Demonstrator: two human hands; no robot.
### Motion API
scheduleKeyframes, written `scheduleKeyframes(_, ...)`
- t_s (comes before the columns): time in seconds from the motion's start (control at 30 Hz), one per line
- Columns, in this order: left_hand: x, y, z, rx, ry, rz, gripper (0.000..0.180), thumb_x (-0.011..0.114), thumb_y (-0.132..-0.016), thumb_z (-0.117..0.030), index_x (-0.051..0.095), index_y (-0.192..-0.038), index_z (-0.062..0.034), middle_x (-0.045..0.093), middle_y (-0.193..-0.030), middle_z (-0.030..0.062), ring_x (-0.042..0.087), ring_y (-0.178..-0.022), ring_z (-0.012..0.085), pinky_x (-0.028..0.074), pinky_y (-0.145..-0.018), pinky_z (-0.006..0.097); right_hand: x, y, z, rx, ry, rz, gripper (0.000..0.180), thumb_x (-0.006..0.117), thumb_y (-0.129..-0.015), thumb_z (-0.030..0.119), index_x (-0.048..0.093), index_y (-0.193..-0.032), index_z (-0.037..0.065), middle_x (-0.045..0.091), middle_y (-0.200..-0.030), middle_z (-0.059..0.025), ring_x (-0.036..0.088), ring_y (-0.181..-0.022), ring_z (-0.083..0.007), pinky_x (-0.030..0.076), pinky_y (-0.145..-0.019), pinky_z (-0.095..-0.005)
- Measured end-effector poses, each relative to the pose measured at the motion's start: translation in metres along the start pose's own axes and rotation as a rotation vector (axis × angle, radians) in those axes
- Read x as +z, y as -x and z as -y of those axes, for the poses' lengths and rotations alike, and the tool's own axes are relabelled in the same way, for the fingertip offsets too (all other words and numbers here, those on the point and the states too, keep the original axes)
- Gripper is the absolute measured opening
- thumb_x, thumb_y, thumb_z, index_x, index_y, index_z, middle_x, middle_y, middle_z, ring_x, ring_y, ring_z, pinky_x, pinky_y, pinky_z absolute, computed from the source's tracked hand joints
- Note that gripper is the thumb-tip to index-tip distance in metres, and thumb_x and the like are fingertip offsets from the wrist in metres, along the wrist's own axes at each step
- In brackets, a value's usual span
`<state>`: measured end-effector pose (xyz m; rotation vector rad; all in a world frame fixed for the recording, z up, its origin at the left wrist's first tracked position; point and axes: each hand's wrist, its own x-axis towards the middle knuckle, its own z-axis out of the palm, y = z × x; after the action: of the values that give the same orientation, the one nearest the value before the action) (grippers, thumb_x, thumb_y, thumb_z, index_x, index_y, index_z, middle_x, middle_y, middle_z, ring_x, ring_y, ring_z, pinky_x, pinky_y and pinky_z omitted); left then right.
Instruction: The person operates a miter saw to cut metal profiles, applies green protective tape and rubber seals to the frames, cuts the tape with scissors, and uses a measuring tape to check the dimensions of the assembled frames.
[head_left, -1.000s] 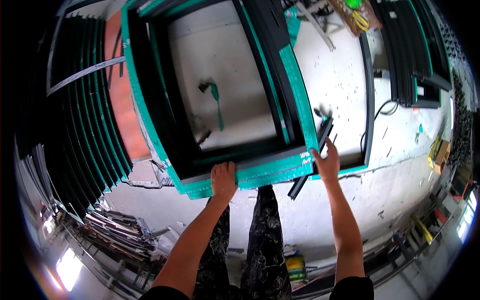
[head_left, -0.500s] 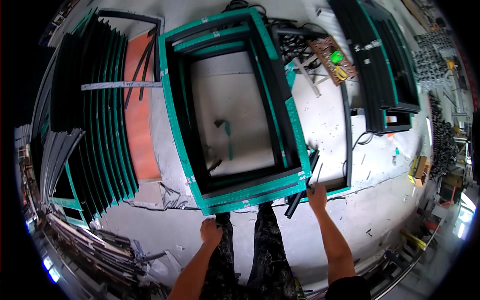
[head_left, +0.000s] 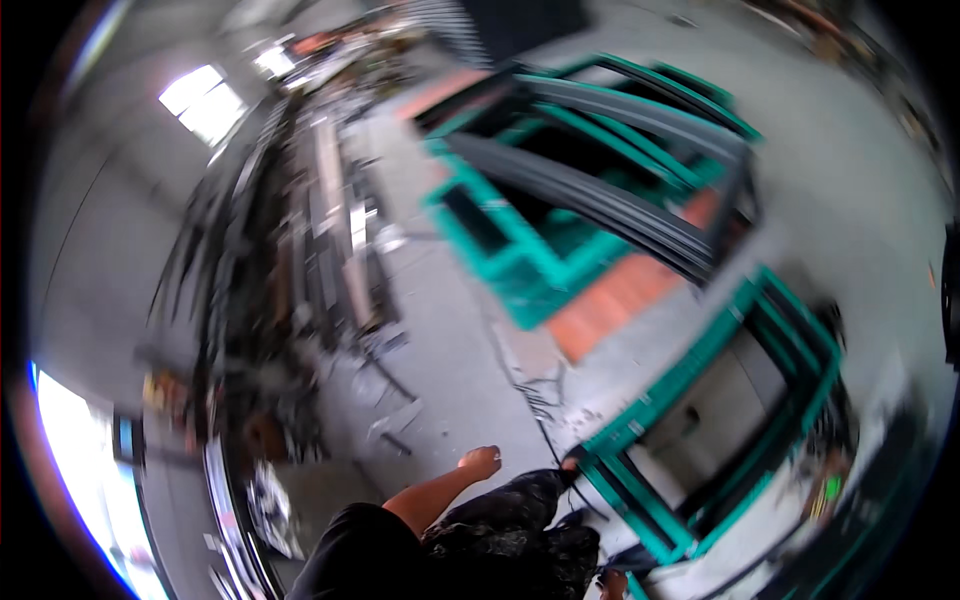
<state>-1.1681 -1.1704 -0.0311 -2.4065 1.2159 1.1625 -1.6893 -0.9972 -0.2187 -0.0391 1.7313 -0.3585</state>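
Observation:
My left hand (head_left: 482,461) hangs in the air beside my left thigh, fingers curled in a loose fist, with nothing visible in it. A stack of rectangular green and black frames (head_left: 650,395) lies to the right of my legs, apart from that hand. Of my right hand (head_left: 612,584) only a small part shows at the lower edge, near the bottom corner of these frames. Whether it touches them I cannot tell. Motion blur softens the view.
Farther off, more green frames with dark grey profiles (head_left: 600,205) rest over an orange board (head_left: 610,305). Long bars and scraps (head_left: 335,220) lie along the left wall. A bright green item (head_left: 832,488) sits beyond the near frames. A cable (head_left: 545,435) crosses the floor.
My view has swung to the left, bringing in the wall and windows. The near frames now appear at the lower right. My right hand, earlier at the frames' corner, is mostly out of view.

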Motion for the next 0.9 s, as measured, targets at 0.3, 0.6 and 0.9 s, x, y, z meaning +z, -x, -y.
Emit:
scheduleKeyframes(0.3,0.142,0.242,0.212,-0.531,0.691,-0.261,0.031,0.054,-0.081,-0.028,0.065,-0.101,-0.0071,0.066,-0.105,0.0208,0.062,-0.101,0.0398,0.049,-0.086,0.049,0.038,0.070,0.215,-0.563,0.558,0.378,0.018,0.063,-0.077,0.016,0.063,-0.072,-0.001,0.057,-0.063,-0.0093,0.056,-0.055,-0.0211,0.046,-0.048,-0.0366)
scheduleKeyframes(0.6,0.335,0.391,0.331,-1.151,1.196,-0.191,0.040,0.065,-0.077,-0.031,0.069,-0.103,-0.0007,0.065,-0.113,0.0233,0.061,-0.110,0.0352,0.048,-0.095,0.042,0.202,0.184,0.157,-0.577,1.043,0.478,0.022,0.059,-0.086,0.026,0.057,-0.076,0.006,0.053,-0.065,-0.0058,0.050,-0.054,-0.0174,0.042,-0.046,-0.0343)
scheduleKeyframes(0.9,0.198,0.375,0.643,-1.124,0.969,-1.028,0.030,0.061,-0.083,-0.025,0.055,-0.099,-0.0011,0.061,-0.098,0.0232,0.059,-0.094,0.0405,0.049,-0.083,0.049,0.363,0.221,0.008,-0.545,1.516,0.240,0.019,0.059,-0.090,0.026,0.055,-0.085,0.008,0.056,-0.070,-0.0064,0.054,-0.060,-0.0201,0.046,-0.052,-0.0339)
